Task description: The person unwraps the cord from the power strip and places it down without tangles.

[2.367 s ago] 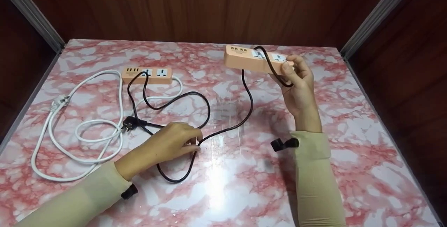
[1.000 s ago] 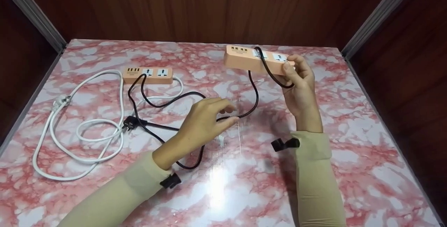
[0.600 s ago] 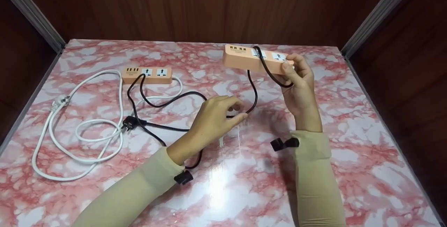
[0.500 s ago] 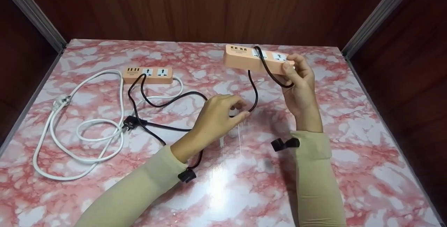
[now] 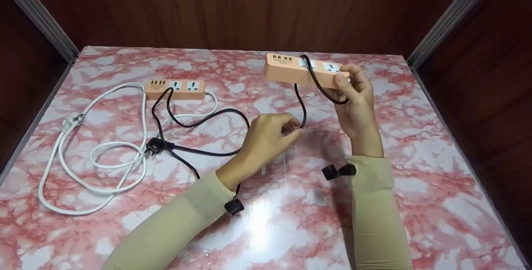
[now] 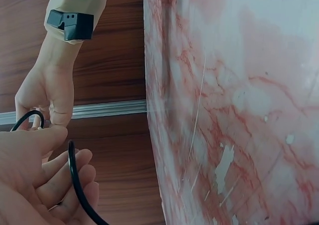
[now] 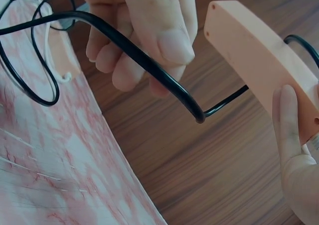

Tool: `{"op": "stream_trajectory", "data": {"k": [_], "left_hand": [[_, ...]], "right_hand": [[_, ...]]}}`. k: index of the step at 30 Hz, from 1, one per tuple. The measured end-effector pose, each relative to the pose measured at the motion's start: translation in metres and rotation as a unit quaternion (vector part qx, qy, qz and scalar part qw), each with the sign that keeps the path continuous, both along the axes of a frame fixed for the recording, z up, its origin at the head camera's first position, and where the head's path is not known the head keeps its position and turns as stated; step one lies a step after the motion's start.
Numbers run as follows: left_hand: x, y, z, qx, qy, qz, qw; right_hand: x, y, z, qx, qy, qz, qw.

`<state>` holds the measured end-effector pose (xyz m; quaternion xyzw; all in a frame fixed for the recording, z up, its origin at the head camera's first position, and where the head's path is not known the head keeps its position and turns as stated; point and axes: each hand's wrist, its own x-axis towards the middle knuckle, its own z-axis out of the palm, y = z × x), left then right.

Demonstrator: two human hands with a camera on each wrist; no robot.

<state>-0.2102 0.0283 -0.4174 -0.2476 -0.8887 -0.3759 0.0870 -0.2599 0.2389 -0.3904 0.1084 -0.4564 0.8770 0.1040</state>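
In the head view my right hand (image 5: 356, 101) holds up a peach power strip (image 5: 286, 70) by its right end, thumb in front. A black power cord (image 5: 318, 81) comes from that end, loops over the strip's top and hangs down behind it. My left hand (image 5: 268, 139) pinches the hanging cord below the strip, thumb and index finger meeting at it; the right wrist view shows the cord (image 7: 134, 55) running across the fingers beside the thumb. A black plug (image 5: 156, 146) ends the cord, on the table at left.
A second peach power strip (image 5: 183, 90) lies at the back left, black cord looped against its front. Its white cord (image 5: 43, 182) coils left, with a white plug (image 5: 71, 121). Dark wood panels (image 5: 232, 8) stand behind and beside the marbled table (image 5: 436, 203).
My left hand has moved right and up, from the cord on the table to the part hanging under the raised strip. My right hand and the strip have stayed nearly still.
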Motion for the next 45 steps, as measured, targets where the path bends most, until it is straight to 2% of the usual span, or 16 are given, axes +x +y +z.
{"op": "stream_trajectory", "data": {"k": [9, 20, 28, 36, 41, 45], "left_hand": [[-0.003, 0.003, -0.001, 0.025, 0.013, -0.003, 0.9996], [-0.012, -0.015, -0.002, 0.074, -0.042, -0.003, 0.9964], [-0.027, -0.028, 0.001, 0.075, -0.072, 0.011, 0.9945], [-0.045, -0.043, 0.012, 0.084, -0.058, 0.033, 0.9942], [-0.054, -0.054, 0.022, 0.086, -0.035, 0.046, 0.9946], [-0.059, -0.061, 0.029, 0.088, -0.037, 0.064, 0.9934]], "right_hand": [[0.0, 0.001, 0.0, -0.008, 0.006, 0.005, 1.0], [0.0, 0.004, 0.002, -0.023, 0.019, 0.02, 0.999], [0.003, 0.007, 0.003, -0.02, 0.027, 0.028, 0.999], [0.002, 0.009, 0.001, 0.001, 0.035, 0.035, 0.999], [0.002, 0.01, 0.001, -0.009, 0.045, 0.046, 0.998], [0.002, 0.011, 0.001, -0.01, 0.049, 0.049, 0.998]]}}
